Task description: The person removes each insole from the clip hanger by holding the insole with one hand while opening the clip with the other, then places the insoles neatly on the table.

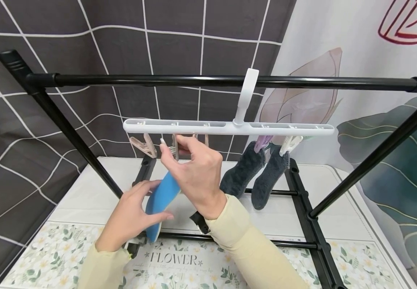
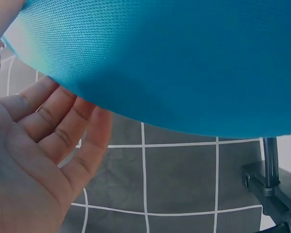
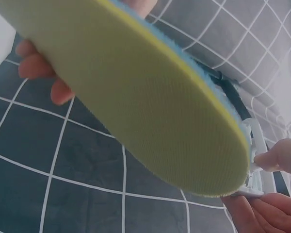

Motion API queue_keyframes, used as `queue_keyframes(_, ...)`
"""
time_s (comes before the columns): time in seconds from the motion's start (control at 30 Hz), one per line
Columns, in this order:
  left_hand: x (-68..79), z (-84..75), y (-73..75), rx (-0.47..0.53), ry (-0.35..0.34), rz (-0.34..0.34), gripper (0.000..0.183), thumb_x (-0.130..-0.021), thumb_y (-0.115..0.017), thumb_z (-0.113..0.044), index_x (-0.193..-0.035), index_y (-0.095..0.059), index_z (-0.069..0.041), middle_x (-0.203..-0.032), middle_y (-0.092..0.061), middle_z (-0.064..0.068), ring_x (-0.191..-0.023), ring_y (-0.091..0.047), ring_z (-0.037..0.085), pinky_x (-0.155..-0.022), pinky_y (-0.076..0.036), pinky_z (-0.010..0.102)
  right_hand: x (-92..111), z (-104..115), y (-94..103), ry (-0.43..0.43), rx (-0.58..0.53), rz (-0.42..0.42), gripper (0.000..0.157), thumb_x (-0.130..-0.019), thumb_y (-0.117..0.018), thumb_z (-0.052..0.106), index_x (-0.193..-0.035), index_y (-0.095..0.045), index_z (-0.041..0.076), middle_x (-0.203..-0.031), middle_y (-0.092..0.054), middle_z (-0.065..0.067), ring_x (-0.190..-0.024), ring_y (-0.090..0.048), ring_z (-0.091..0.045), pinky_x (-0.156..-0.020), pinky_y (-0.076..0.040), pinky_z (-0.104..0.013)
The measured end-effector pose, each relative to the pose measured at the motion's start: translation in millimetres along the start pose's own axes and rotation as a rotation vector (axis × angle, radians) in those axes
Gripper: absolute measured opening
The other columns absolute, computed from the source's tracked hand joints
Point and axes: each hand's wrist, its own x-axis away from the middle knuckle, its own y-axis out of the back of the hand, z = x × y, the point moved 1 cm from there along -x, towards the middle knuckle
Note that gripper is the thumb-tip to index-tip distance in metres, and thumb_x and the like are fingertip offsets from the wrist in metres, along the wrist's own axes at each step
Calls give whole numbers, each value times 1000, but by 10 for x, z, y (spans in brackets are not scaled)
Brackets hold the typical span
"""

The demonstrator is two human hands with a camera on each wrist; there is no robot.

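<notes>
A blue insole point(image 1: 164, 194) hangs at a slant below a white clip hanger point(image 1: 208, 128). My left hand point(image 1: 130, 212) holds it by its lower part, thumb across the front and fingers along the far edge. With thumb and fingers, my right hand point(image 1: 199, 174) pinches a clothespin point(image 1: 175, 147) under the hanger. In the right wrist view, this clothespin point(image 3: 254, 187) sits right at the rounded end of the insole point(image 3: 155, 102), whose yellowish underside shows. Blue mesh fabric covers the insole's other face point(image 2: 174, 63) in the left wrist view.
Two dark fuzzy socks point(image 1: 244, 170) hang from a purple clip point(image 1: 262, 142) and a white clip point(image 1: 290, 144). A beige clip point(image 1: 145, 145) hangs at the left. The hanger hooks over a black rack's top bar point(image 1: 150, 80). Below lies a flower-patterned mat point(image 1: 179, 265).
</notes>
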Motion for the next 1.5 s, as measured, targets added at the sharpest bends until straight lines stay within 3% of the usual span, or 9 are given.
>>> queue_keyframes(0.53, 218, 18, -6, -56, 5, 31, 87, -59, -70, -69, -127, -54, -18, -115, -57, -7, -94, -56, 10, -74, -51, 34, 6, -29, 13, -11, -12, 15, 22, -76, -72, 20, -89, -69, 2, -74, -69, -4, -64, -65, -6, -65, -51, -15)
queue_keyframes(0.77, 295, 15, -38, -104, -107, 20, 83, -61, -73, -64, -126, -56, -14, -115, -58, -3, -100, -55, 13, -77, -51, 37, -8, -29, 25, 1, -25, 3, 21, -77, -71, 18, -89, -68, 2, -72, -67, -3, -64, -65, -7, -67, -51, -16)
queue_keyframes(1.0, 369, 7, -88, -135, -157, 40, 83, -61, -72, -65, -128, -55, -18, -112, -58, -6, -100, -53, 9, -77, -51, 34, -10, -30, 40, 5, -35, 14, 22, -78, -71, 17, -92, -67, 0, -76, -68, -6, -65, -66, -8, -67, -51, -16)
queue_keyframes(1.2, 426, 23, -132, -136, -144, 84, 84, -60, -75, -63, -130, -53, -21, -113, -58, -7, -101, -54, 10, -75, -51, 35, -16, -36, 37, 0, -45, 15, 22, -78, -71, 18, -92, -67, 0, -76, -68, -6, -65, -66, -8, -67, -52, -16)
queue_keyframes(1.5, 482, 90, -176, -120, -123, 130, 81, -64, -62, -73, -129, -54, -25, -114, -55, -15, -100, -51, 3, -76, -49, 31, -3, -48, 42, -10, -49, 30, 23, -79, -71, 18, -92, -66, 0, -77, -68, -5, -66, -66, -7, -67, -51, -15)
